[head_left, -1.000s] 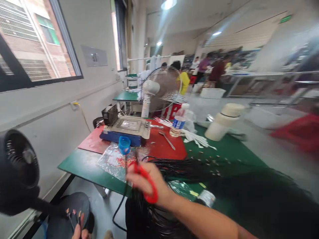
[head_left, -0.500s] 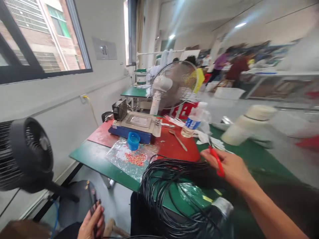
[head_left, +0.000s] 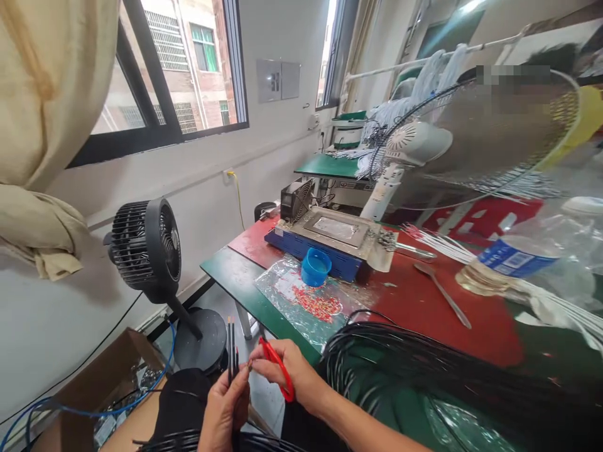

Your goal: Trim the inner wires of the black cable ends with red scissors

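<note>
My left hand (head_left: 223,402) is closed around several thin black cables (head_left: 230,351), which stand upright with bare copper ends at the top. Beside it, my right hand (head_left: 296,373) has the red-handled scissors (head_left: 280,370) hooked over its fingers; the blades are hidden. Its thumb and forefinger pinch together against the left fingertips, at a small end I cannot make out. A large bundle of black cables (head_left: 400,351) lies coiled on the table to the right. More black cables (head_left: 179,442) rest low in front of me, across my lap.
On the table are a blue heating unit (head_left: 306,251), a blue cup (head_left: 315,268), red and yellow bits (head_left: 320,304) on plastic, a spoon (head_left: 445,298) and a bottle (head_left: 513,257). A black fan (head_left: 146,251) stands left; a cardboard box (head_left: 75,383) sits below. A white fan (head_left: 419,144) stands behind.
My right hand has moved from the cable bundle to my left hand, carrying the scissors. My left hand has risen with its cables. The view has turned left.
</note>
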Demonstrator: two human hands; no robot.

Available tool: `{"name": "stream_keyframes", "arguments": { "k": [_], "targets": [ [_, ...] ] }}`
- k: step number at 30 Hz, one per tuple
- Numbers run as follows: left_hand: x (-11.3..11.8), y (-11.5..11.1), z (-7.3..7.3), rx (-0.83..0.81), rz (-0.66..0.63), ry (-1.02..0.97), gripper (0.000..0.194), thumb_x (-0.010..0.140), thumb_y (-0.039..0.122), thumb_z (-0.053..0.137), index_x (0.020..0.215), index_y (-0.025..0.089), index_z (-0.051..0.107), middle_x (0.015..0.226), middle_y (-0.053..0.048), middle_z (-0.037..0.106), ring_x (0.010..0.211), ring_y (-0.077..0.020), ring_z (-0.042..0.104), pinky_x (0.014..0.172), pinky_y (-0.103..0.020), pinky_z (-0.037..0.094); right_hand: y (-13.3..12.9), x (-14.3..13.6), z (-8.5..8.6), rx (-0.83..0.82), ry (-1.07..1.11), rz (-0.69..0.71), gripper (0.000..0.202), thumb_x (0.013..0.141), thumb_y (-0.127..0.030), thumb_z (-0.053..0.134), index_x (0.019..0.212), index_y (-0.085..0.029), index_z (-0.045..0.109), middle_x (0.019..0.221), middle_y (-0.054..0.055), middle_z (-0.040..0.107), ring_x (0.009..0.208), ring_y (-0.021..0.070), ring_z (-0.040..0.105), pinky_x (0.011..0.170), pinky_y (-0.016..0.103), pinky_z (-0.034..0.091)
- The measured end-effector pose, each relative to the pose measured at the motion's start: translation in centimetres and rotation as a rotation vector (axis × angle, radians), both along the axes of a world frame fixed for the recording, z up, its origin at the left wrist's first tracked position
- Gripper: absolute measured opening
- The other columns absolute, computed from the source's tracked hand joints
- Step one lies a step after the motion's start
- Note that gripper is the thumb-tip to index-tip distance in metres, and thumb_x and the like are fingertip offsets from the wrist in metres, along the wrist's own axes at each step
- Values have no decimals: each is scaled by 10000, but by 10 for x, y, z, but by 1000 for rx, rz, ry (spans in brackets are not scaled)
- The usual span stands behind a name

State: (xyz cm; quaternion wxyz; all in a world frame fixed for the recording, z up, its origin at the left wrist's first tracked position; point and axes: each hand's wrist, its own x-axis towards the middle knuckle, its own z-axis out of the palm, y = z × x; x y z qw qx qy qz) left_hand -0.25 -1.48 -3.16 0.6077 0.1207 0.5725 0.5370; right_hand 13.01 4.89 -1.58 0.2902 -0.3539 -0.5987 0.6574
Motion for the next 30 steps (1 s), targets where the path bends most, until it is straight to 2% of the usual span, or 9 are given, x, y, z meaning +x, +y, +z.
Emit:
{"name": "stream_keyframes", "arguments": {
  "k": [3,5,8,11,18,26,30],
  "targets": [
    [2,3,1,26,23,-28,453,472,462,766,741,143,590,372,132,280,323,7,180,364,-159,82,3,5,-4,-11,-6,-68,412,770,-544,516,718,-140,576,524,-43,408,490,76,347,472,207,277],
    [2,5,6,35,58,-27,418,517,433,751,769,143,585,420,121,304,355,2,207,375,-153,107,4,9,-5,19,-74,0,416,789,-551,482,700,-150,547,523,-48,385,490,78,337,476,210,265],
    [1,8,15,44,113,-2,399,564,415,722,825,150,577,480,105,344,388,-5,238,390,-150,139,1,10,-4,170,-262,127,394,778,-536,504,658,-161,515,585,-37,393,548,89,336,509,219,251],
    [-1,9,18,40,161,39,423,574,412,713,881,151,582,512,97,360,405,-8,250,401,-152,161,-4,7,-2,304,-443,167,378,786,-515,497,633,-171,476,636,-20,438,585,105,354,530,234,237],
    [-7,12,4,3,115,193,513,535,480,711,885,120,605,446,116,265,393,-28,197,413,-188,128,-7,2,-10,356,-514,180,416,828,-518,425,589,-177,426,589,-28,413,552,100,337,520,244,198],
    [-8,13,2,25,71,287,519,579,503,669,898,102,588,459,111,255,414,-37,190,419,-202,122,-8,0,-13,315,-486,190,445,837,-500,416,550,-161,459,508,-32,381,499,86,328,498,234,184],
    [-9,15,-3,29,55,323,507,588,491,666,894,96,583,464,111,255,414,-35,184,419,-204,119,-10,-1,-24,370,-533,140,464,826,-491,440,509,-159,372,485,-42,291,484,76,284,491,240,150]
  ]
}}
